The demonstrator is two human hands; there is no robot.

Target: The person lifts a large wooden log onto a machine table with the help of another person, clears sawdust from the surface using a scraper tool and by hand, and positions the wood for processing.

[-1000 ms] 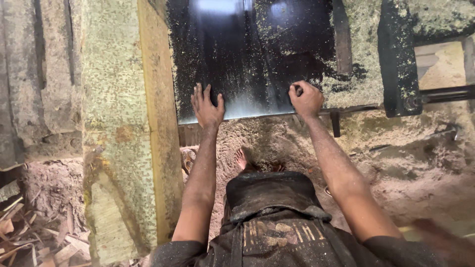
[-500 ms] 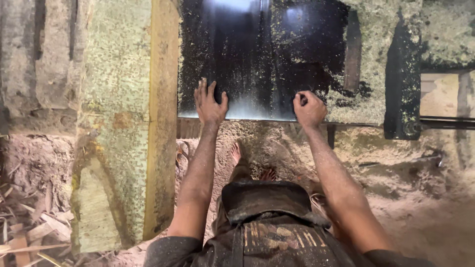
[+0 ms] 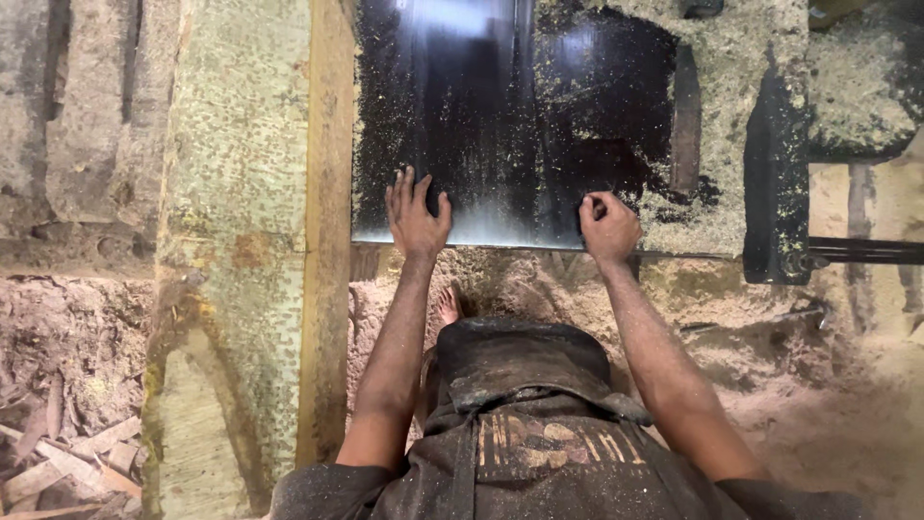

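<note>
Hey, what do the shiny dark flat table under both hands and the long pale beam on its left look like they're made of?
The shiny dark flat table looks like polished metal: it mirrors light and is dusted with sawdust. The long pale beam looks like rough-sawn wood, with a mottled surface and a yellowish cut edge. The left hand lies flat; the right hand is fisted.

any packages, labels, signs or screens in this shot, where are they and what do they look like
No packages, signs or screens in view.
Printed patch: on the person's dark, dusty garment at bottom centre, a tan block of marks between pale vertical stripes.
Both hands, left hand flat and right hand closed, rest on a plain black metal plate bearing no label.
</note>
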